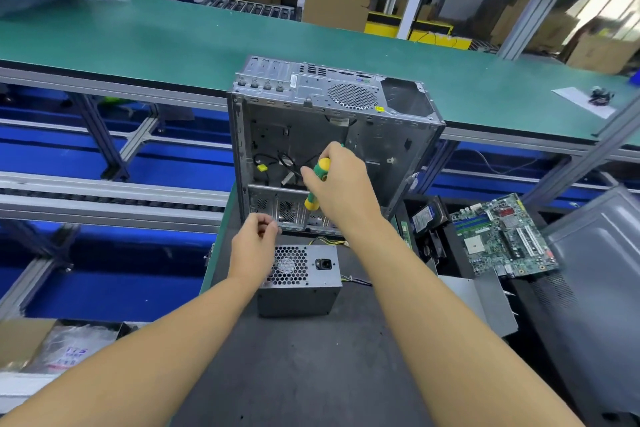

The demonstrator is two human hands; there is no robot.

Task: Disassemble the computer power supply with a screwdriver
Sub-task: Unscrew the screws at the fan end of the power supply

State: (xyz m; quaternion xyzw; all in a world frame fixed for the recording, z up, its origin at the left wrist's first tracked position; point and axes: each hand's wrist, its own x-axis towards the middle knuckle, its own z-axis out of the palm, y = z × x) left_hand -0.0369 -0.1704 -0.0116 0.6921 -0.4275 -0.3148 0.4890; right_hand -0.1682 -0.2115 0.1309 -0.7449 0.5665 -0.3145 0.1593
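A grey power supply (304, 279) with a honeycomb fan grille and a black socket lies on the dark mat, its wires trailing to the right. Behind it stands an open, gutted computer case (381, 139). My right hand (341, 189) grips a green and yellow screwdriver (317, 185) in front of the case; the tool's tip is hidden. My left hand (254, 246) hovers over the power supply's left top edge with fingers curled; whether it pinches something small I cannot tell.
A green motherboard (502, 236) and a drive (424, 218) lie to the right beside a grey case panel (599, 274). A green conveyor belt (156, 42) runs behind. A cardboard box with bags (59, 347) sits at the lower left.
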